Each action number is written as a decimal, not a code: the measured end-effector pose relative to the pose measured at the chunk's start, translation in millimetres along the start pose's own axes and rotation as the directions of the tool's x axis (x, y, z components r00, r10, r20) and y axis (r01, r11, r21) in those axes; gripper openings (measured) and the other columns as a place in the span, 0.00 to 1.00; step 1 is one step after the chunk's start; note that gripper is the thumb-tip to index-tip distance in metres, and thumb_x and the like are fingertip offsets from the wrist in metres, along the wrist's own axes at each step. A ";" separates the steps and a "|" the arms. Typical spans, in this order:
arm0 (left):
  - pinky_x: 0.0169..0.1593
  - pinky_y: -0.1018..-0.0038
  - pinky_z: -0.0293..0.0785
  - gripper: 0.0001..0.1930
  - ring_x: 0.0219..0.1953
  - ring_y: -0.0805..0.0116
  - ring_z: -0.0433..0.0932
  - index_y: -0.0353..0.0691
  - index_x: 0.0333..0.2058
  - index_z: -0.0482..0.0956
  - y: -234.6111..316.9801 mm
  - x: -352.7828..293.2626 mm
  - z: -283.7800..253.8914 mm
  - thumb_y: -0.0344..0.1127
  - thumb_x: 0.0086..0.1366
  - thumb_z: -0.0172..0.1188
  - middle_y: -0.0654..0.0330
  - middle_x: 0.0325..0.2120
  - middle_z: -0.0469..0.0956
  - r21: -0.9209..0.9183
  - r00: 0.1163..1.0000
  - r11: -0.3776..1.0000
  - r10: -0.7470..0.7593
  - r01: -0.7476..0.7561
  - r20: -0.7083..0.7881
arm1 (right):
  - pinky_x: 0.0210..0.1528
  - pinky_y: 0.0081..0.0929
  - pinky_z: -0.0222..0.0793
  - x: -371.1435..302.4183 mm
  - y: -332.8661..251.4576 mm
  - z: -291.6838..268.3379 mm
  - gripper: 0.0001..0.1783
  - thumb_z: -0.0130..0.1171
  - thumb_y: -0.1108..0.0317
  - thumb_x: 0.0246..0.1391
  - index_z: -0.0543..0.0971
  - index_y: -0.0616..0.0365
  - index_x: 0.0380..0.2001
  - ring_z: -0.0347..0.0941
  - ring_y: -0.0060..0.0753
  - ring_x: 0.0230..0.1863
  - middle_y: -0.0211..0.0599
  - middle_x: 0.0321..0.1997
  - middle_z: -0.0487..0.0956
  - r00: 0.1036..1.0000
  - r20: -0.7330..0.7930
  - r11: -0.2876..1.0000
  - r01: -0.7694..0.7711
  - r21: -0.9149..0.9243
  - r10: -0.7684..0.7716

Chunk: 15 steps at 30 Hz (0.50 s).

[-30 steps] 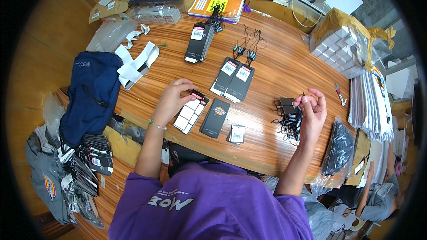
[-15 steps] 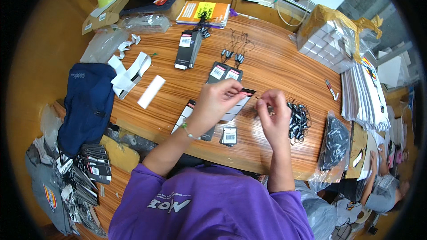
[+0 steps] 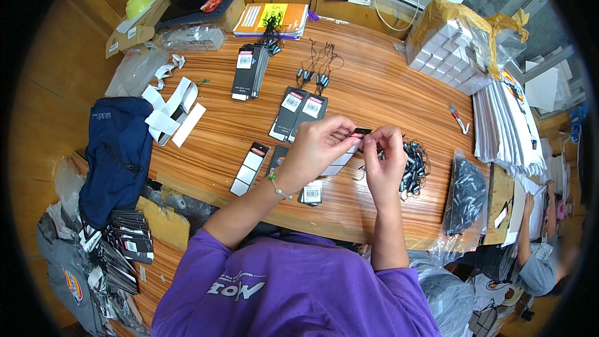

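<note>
Near the table's front, my left hand (image 3: 319, 150) pinches a hang tag (image 3: 340, 162), black at the top with white panels below. My right hand (image 3: 385, 161) has thumb and fingers pinched at the tag's top end, apparently on a thin black cord; most of it is hidden by the fingers. Beside the right hand lies a pile of black tag strings (image 3: 414, 168). To the left of my left hand is another white-panelled tag (image 3: 251, 168). Two stickered black tags (image 3: 299, 113) with strings lie beyond the hands, and a small stack of barcode labels (image 3: 311, 192) near my left wrist.
A stack of strung tags (image 3: 248, 72) stands at the back left, near orange notebooks (image 3: 253, 17). Snips (image 3: 459, 118), a bag of black strings (image 3: 465, 195), folded white garments (image 3: 506, 126) and wrapped small boxes (image 3: 446, 56) line the right. A co-worker's arm (image 3: 525, 228) shows far right.
My right hand has come in to the tag's top end, closing the gap to my left hand. The whole view has shifted slightly, and the co-worker's arms have moved.
</note>
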<state>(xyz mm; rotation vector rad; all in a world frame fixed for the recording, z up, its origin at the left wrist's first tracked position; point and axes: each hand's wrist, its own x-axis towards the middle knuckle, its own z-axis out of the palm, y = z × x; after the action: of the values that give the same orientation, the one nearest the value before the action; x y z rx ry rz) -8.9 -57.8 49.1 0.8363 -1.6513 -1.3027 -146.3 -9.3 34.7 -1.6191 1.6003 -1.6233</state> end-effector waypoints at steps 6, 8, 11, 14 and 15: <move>0.34 0.78 0.77 0.09 0.32 0.72 0.79 0.29 0.35 0.76 5.7 2.1 2.6 0.27 0.56 0.60 0.54 0.29 0.79 0.025 0.997 0.999 -0.022 0.020 0.078 | 0.29 0.19 0.67 1.1 -1.3 -3.1 0.06 0.52 0.83 0.49 0.67 0.63 0.28 0.70 0.22 0.25 0.35 0.23 0.72 0.999 -0.016 0.995 0.050 -0.085 -0.052; 0.34 0.79 0.77 0.09 0.32 0.72 0.79 0.30 0.36 0.76 8.0 3.3 2.8 0.27 0.56 0.59 0.54 0.29 0.79 0.031 0.996 0.999 -0.017 0.015 0.093 | 0.29 0.18 0.66 -1.2 2.7 -1.9 0.06 0.51 0.83 0.49 0.67 0.63 0.28 0.69 0.20 0.25 0.34 0.24 0.71 0.999 -0.050 0.999 -0.016 0.047 0.018; 0.33 0.78 0.77 0.09 0.31 0.71 0.79 0.31 0.37 0.76 7.4 5.3 4.2 0.27 0.57 0.58 0.54 0.29 0.80 0.006 0.995 1.000 -0.016 0.015 0.097 | 0.30 0.16 0.65 -4.5 10.5 1.2 0.06 0.51 0.83 0.50 0.66 0.63 0.28 0.68 0.18 0.26 0.32 0.24 0.71 0.994 -0.105 0.990 -0.026 0.138 0.041; 0.33 0.80 0.77 0.10 0.32 0.73 0.79 0.32 0.37 0.76 6.3 6.7 4.6 0.27 0.56 0.60 0.55 0.32 0.79 0.017 0.989 0.999 -0.047 0.045 0.137 | 0.31 0.14 0.65 -8.3 9.8 5.6 0.06 0.50 0.84 0.50 0.66 0.63 0.29 0.68 0.18 0.27 0.32 0.25 0.70 0.986 -0.119 0.954 -0.077 0.289 0.115; 0.33 0.81 0.77 0.10 0.32 0.74 0.79 0.32 0.38 0.77 6.9 6.9 4.7 0.27 0.55 0.61 0.56 0.33 0.79 0.032 0.986 0.998 -0.063 0.059 0.157 | 0.31 0.14 0.65 -8.9 10.8 4.5 0.06 0.50 0.83 0.51 0.66 0.63 0.29 0.68 0.18 0.27 0.32 0.25 0.71 0.988 -0.117 0.962 -0.064 0.266 0.098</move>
<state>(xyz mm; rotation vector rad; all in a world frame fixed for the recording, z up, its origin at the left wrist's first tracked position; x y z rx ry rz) -16.1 -60.4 56.8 0.8229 -1.7825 -1.4231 -144.8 -7.1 20.3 -1.3214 1.4196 -1.8398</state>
